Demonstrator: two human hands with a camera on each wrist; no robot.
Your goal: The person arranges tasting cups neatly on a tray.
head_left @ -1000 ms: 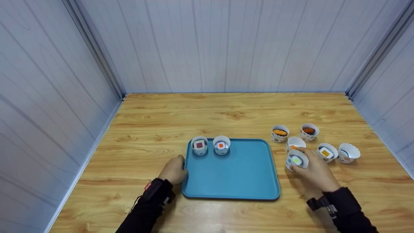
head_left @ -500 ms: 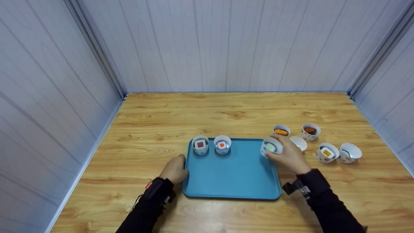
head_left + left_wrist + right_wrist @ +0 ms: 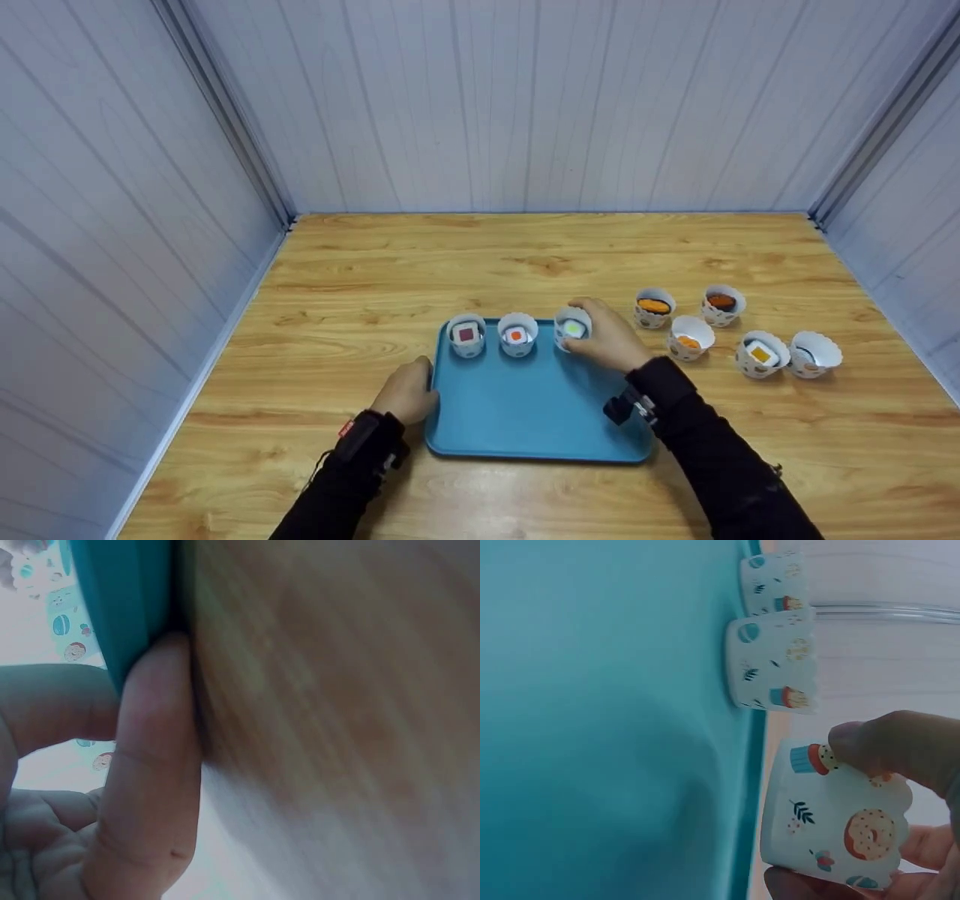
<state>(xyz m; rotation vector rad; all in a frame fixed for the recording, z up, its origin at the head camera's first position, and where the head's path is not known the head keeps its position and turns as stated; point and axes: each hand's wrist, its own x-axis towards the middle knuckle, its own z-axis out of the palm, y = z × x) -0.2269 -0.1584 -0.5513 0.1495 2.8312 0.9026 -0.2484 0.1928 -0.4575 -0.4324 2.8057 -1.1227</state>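
Pale Walls, Wooden Table, One Cup in Hand

Head view: pale walls (image 3: 487, 105) filled the upper frame above a wooden table (image 3: 480, 262). Below centre, the left hand (image 3: 405, 391) gripped the left edge of a blue tray (image 3: 517, 405). Right of centre, the right hand (image 3: 609, 337) pinched a paper cup (image 3: 562, 337), near the tray's upper edge. Two filled cups (image 3: 466, 350) stood at the tray's upper left; five more cups (image 3: 761, 369) were at right.

Left wrist: a finger (image 3: 154, 757) pressed the tray's edge, upper left; a firm hold there seemed wise against sliding.

Right wrist: whether the pinched cup's base, lower right, met the tray was hard to tell. A light, level pinch, aligned with its neighbours, looked best for the paper wall.
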